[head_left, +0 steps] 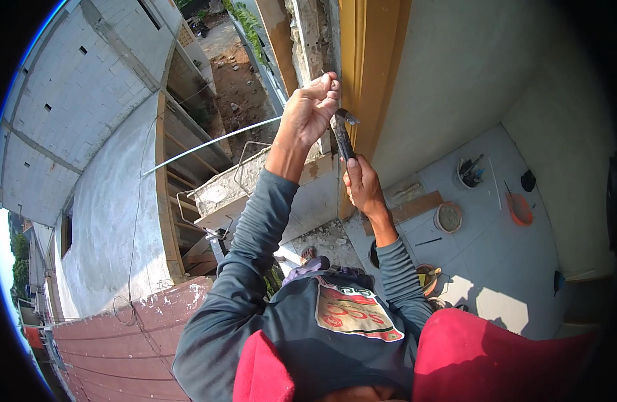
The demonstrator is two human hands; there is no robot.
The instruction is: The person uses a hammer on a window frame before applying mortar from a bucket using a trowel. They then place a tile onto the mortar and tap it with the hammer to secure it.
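My left hand (312,104) is raised against the rough, chipped wall edge (305,37) beside the yellow-brown wooden frame (359,37), its fingertips pinched around a small, thin item that looks like a nail (329,79). Just below those fingers is the claw-type head (349,117) of a hammer, whose dark handle (343,144) angles down into my right hand (362,187). The fingers of that hand wrap round the handle. Both arms reach up in grey sleeves over my dark shirt.
Tiled floor (483,248) at right holds a bucket of tools (468,175), a tub of grey mix (448,218) and an orange basin (519,211). A concrete ledge (221,184) with bent rods and a pale pipe (188,154) lies left. Beyond is a drop to dirt ground (238,80).
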